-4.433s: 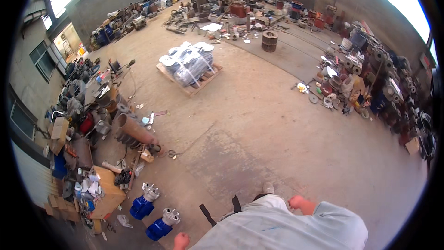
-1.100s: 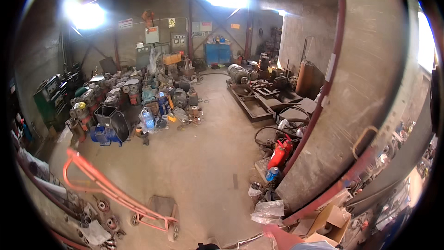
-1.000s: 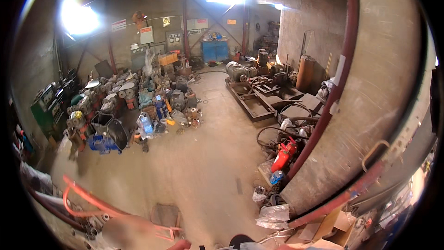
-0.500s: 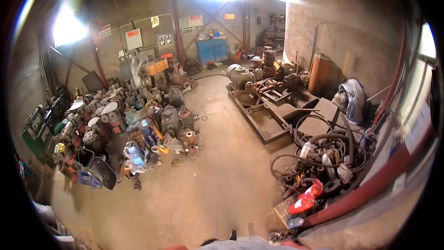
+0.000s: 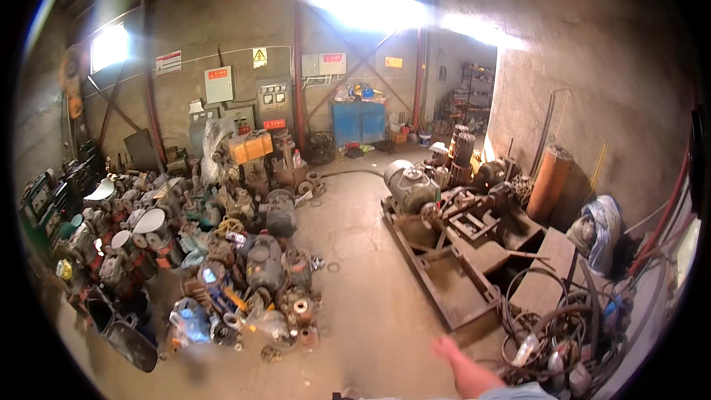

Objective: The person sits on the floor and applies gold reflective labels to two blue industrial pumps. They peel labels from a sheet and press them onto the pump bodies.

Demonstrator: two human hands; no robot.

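My right hand reaches in from the lower edge, with a bare forearm and a pale blue-grey sleeve behind it. Motion smears its fingers, so I cannot tell their pose, and no object shows in it. Nearest to it is the front corner of a rusty steel frame, which carries a grey electric motor at its far end. On the right lies a tangle of dark hoses. My left hand is out of sight.
Many used pumps and motors crowd the left floor, with a black tub at their near edge. A concrete floor strip runs between them and the frame. Farther off stand a blue cabinet and an orange-brown cylinder.
My view has tilted up and moved forward, so the frame and the pump pile sit closer. My right hand and forearm have come into view; the red fire extinguishers have left it.
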